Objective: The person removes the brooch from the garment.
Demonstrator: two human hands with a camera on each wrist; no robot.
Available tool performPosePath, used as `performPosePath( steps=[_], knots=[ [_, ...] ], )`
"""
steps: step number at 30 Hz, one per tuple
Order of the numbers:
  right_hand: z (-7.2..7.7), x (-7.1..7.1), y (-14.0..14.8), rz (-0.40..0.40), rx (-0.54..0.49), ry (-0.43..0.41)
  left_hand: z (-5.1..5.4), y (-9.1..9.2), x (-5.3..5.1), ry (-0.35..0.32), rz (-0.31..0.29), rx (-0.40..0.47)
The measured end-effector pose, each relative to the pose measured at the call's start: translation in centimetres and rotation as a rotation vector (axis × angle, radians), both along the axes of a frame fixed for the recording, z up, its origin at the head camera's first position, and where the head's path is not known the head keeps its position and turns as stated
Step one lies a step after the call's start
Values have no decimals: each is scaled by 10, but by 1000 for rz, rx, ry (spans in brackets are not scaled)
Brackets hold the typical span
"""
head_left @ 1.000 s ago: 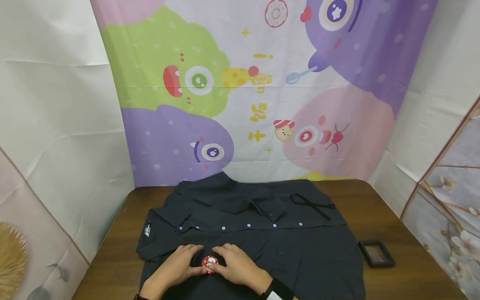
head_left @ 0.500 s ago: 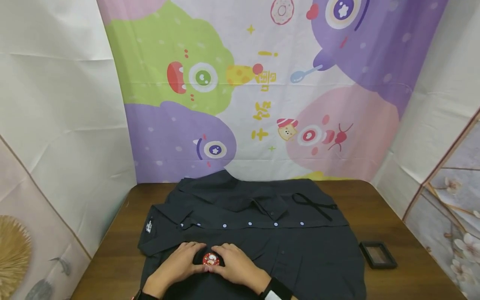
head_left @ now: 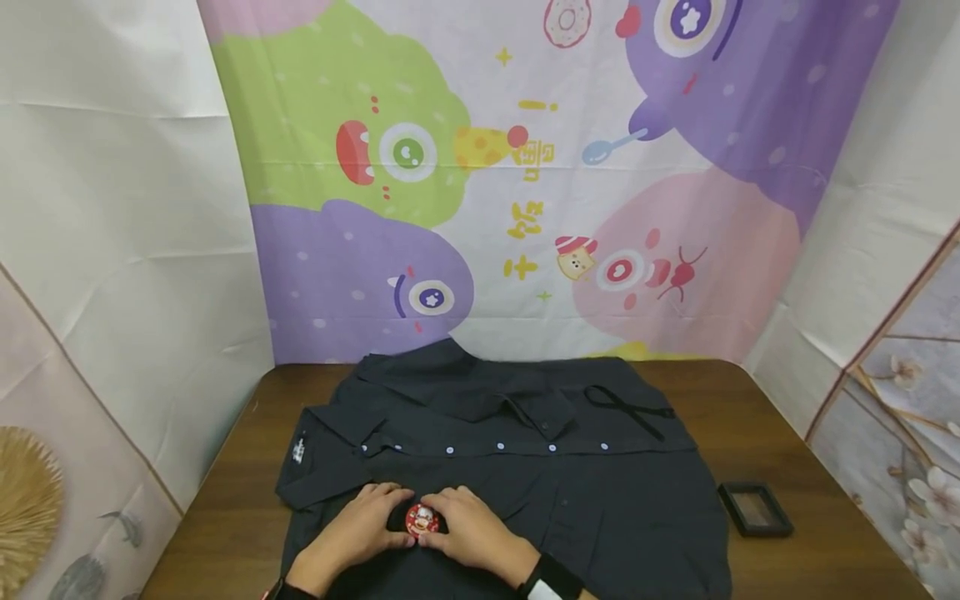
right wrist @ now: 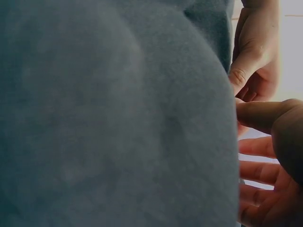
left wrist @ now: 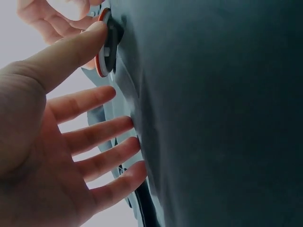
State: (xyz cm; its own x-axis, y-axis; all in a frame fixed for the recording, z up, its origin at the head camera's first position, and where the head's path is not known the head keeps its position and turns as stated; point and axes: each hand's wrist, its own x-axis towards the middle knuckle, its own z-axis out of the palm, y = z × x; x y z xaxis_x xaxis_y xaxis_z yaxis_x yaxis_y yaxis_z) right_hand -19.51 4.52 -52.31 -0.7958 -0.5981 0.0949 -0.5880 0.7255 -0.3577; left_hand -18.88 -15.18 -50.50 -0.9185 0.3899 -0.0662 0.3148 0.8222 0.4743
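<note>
Thing in hand is a round badge [head_left: 422, 521]: red face, pale cartoon figure in the middle, dots round the rim. Left wrist view gets it edge-on: thin red rim, pale band under it, dark backing toward the cloth. It's at the dark shirt [head_left: 592, 508], toward the near side, below the line of pale buttons [head_left: 501, 446].

Left hand [head_left: 358, 527] and right hand [head_left: 474, 527] flank it, one each side, thumbs close together at the near rim. Left thumb is on the badge edge, its other fingers spread and fairly straight. Right fingers are extended too (their tips are hidden by cloth in the right wrist view, so can't tell whether they touch the badge).

Edges: shirt runs well out past the right hand; left side ends sooner, at a short sleeve [head_left: 326, 467]. Brown table [head_left: 225, 500] shows on both sides, with a small black frame [head_left: 755, 531] just beside the shirt on the right. Shirt's far side reaches the table's back edge, right by the cartoon-print hanging [head_left: 517, 321]. Black cord [head_left: 626, 407] lies on the far-right fabric.
</note>
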Motion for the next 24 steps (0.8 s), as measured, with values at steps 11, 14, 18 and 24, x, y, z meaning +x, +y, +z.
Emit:
performPosePath(
  steps=[11,14,18,24],
  knots=[
    [-3,-3,2,16,-12,63,0,2,0,43,-11,1],
    [-4,-4,0,23,-19,64,1,2,0,37,5,1],
    [-4,-5,-1,29,-1,77,2,3,-1,24,18,-5],
    [-4,-5,-1,25,13,73,2,4,-2,3,21,-13]
  ],
)
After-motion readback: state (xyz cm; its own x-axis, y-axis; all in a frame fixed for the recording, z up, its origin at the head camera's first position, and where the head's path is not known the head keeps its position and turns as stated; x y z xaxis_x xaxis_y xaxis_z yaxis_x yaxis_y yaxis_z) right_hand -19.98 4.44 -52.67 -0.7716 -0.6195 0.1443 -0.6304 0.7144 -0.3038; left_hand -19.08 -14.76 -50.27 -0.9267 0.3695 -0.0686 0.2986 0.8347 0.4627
